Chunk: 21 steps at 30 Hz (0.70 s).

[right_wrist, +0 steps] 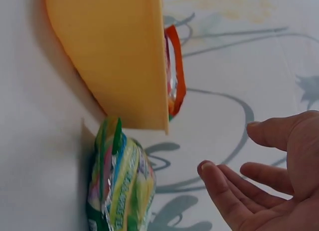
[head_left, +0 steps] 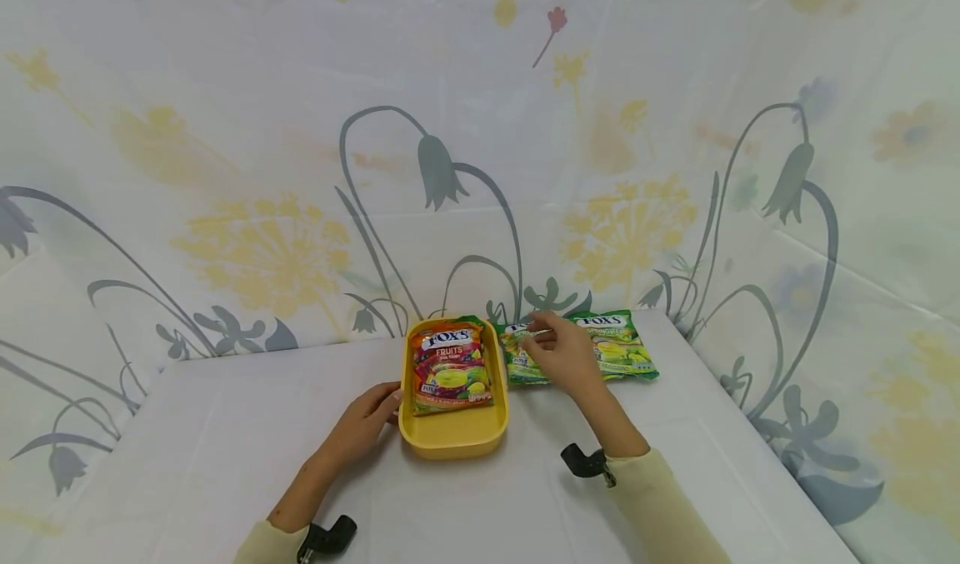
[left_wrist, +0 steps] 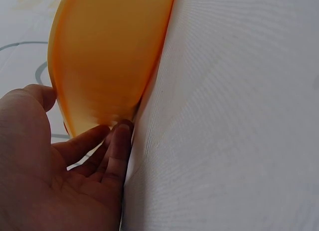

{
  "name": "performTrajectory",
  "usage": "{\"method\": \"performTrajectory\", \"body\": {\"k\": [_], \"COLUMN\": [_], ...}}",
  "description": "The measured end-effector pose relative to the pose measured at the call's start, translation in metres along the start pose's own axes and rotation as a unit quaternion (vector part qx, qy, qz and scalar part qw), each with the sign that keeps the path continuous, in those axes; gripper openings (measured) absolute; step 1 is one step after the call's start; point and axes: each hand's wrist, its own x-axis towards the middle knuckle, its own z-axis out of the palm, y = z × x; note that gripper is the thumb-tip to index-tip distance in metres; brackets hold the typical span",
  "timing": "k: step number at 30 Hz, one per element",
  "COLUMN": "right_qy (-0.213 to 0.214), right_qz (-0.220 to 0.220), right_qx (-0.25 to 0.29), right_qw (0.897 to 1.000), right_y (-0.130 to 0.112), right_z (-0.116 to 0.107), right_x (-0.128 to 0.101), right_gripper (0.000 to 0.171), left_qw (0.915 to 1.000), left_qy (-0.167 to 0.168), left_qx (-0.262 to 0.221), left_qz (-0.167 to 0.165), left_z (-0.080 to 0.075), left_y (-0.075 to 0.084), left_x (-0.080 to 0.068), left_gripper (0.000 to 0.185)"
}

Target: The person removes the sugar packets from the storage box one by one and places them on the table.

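Observation:
A yellow plastic tub (head_left: 453, 436) stands in the middle of the head view, with a red and orange Fox's Fruits candy bag (head_left: 452, 371) lying inside. My left hand (head_left: 362, 425) is at the tub's left side; in the left wrist view its thumb touches near the rim and its fingertips meet the lower wall. To the right lie two green Fox's Spring candy bags, one beside the tub (right_wrist: 130, 186) and another further right (head_left: 624, 349). Over them hovers my right hand (head_left: 567, 354), fingers loosely bent and holding nothing. It hides part of the nearer green bag.
A white cloth covers the table (head_left: 247, 431). Behind it rises a white curtain (head_left: 465, 72) printed with flowers, which also runs along the right side. Black wrist cameras (head_left: 330, 537) are strapped to both forearms.

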Motion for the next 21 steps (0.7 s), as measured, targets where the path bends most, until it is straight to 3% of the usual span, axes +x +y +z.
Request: {"method": "performTrajectory", "body": {"k": [6,21], "right_qy": [-0.025,-0.081], "right_qz": [-0.037,-0.033], "right_qx": [0.000,-0.010], "right_qw": [0.999,0.996], "right_y": [-0.005,-0.019], "right_z": [0.019,0.048], "right_x": [-0.006,-0.018], "right_gripper": [0.045,0.056], "left_qw": [1.0000,1.0000], "left_qy": [0.000,-0.002], "left_qx": [-0.004,-0.006], "left_qz": [-0.005,-0.001], "left_z": [0.000,0.000], "left_y": [0.001,0.000], "left_x": [-0.001,0.000], "left_gripper": [0.052,0.050]}}
